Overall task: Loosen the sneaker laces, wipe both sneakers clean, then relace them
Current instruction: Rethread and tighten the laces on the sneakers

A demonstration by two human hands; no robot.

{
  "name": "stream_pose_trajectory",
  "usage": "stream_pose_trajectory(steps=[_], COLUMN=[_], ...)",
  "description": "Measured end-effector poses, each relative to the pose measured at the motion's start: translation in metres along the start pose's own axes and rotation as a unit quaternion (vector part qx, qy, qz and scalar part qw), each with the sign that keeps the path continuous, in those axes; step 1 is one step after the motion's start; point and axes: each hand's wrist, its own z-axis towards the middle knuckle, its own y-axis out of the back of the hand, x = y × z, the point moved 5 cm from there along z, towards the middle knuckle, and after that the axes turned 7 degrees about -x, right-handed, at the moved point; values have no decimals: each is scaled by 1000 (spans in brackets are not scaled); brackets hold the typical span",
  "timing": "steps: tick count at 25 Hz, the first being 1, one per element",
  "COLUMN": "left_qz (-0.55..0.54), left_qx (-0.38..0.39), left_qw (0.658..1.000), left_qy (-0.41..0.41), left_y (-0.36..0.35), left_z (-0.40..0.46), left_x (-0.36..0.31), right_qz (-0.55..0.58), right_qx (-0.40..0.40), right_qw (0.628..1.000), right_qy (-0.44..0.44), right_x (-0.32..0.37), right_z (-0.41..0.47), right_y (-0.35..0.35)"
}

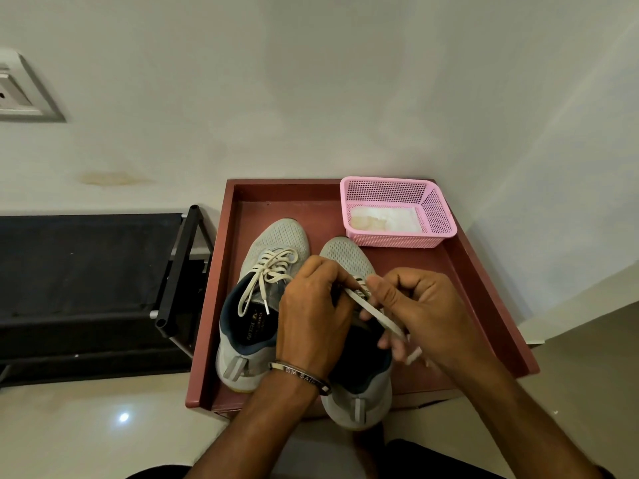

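Lace (375,314) of right sneaker (349,257) stretches between both pinching grips, left (313,314) and right (415,312).

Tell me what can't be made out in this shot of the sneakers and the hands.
Head view only:
- Right sneaker: lacing and tongue are hidden behind both hands, left and right.
- Lace: where it enters the eyelets is covered by fingers.
- Basket: the pale contents are blurred through the mesh; cannot tell what they are.
- Left sneaker: insole print is too small to read fully.
- Tray: near edge is blocked by forearms.

two sneakers (273,250) side by side on tray (484,292), basket (435,216) behind the right one.
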Motion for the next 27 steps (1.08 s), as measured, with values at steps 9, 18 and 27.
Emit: stream_pose_trajectory(steps=[9, 18, 27], left_qz=[-63, -85, -62], left_qx=[10, 32, 32], left_qw=[998, 996, 997], left_qy=[1, 11, 14], left_y=[-3, -4, -4], left_z=[-1, -1, -1], left_x=[-1, -3, -2], right_qz=[-91, -352, -160], right_qx=[-11, -173, -104], right_qw=[995, 901, 979], right_qy=[-24, 183, 65], right_x=[-34, -11, -19], right_z=[14, 12, 15], right_y=[4, 21, 17])
